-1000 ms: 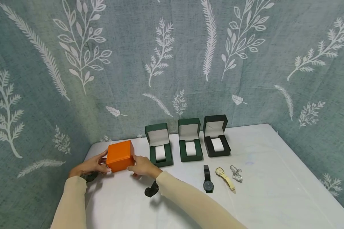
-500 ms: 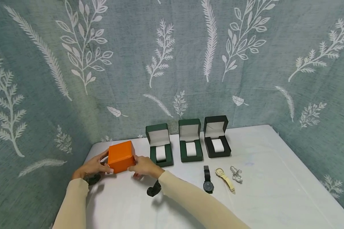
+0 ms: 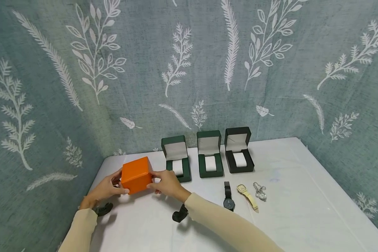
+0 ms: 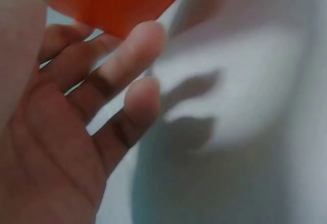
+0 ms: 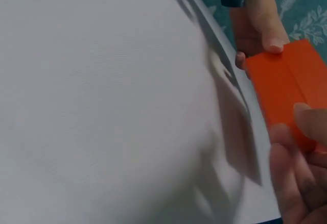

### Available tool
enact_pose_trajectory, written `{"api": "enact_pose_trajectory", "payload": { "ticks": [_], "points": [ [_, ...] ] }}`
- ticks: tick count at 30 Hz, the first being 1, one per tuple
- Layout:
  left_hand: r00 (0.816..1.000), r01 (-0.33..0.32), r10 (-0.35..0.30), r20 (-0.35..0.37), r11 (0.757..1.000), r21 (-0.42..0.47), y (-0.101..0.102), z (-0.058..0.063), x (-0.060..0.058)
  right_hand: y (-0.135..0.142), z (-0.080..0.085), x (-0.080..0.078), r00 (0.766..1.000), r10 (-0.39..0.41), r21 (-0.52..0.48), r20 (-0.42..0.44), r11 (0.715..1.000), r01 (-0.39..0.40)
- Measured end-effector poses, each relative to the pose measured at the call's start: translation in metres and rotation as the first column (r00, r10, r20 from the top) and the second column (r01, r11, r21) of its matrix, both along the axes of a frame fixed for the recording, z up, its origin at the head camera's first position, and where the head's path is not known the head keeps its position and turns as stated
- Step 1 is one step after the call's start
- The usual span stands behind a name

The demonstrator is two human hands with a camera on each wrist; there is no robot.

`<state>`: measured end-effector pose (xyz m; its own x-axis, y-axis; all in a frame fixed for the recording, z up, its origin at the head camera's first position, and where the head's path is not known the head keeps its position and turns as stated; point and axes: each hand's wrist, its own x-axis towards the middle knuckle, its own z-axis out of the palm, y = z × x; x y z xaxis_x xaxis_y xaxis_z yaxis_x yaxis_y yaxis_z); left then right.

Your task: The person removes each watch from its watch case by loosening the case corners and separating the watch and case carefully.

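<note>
A closed orange box point(image 3: 137, 175) is held between both hands at the left of the table. My left hand point(image 3: 105, 187) grips its left side, thumb at the near corner. My right hand point(image 3: 168, 183) pinches the right side between thumb and fingers. In the right wrist view, the box point(image 5: 278, 89) stands apart from its shadow, slightly above the table. The left wrist view shows the left hand's fingers point(image 4: 145, 43) bent under a lower corner of the orange box. What lies inside it is hidden.
Behind stand two open green watch boxes point(image 3: 186, 171) point(image 3: 219, 168) and an open black one point(image 3: 248, 167), each with a white cushion. A black watch point(image 3: 229, 203), a gold watch point(image 3: 247, 197) and a silver chain-strap watch point(image 3: 261, 195) lie on the white table point(image 3: 302, 196).
Both hands have brought the orange box slightly to the right and nearer to me. The other boxes and the watches stay where they were.
</note>
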<state>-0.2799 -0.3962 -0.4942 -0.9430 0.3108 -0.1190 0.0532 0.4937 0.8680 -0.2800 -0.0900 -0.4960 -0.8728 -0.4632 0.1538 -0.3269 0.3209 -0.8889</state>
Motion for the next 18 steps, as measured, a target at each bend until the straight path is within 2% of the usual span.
{"api": "enact_pose_trajectory", "payload": {
  "ticks": [3, 8, 18],
  "points": [
    [1.000, 0.012, -0.011, -0.026, 1.000, 0.012, 0.008, -0.001, 0.012, 0.008, -0.001, 0.007, 0.999, -0.024, -0.033, -0.035, 0.999, 0.022],
    [0.999, 0.034, -0.033, -0.036, 0.999, 0.042, 0.023, 0.004, 0.020, 0.024, 0.003, 0.016, 0.997, -0.057, -0.075, -0.054, 0.996, 0.053],
    [0.999, 0.039, -0.039, -0.022, 0.999, 0.020, 0.052, -0.005, 0.043, 0.055, 0.000, 0.047, 0.997, -0.063, -0.069, -0.043, 0.996, 0.060]
  ]
}}
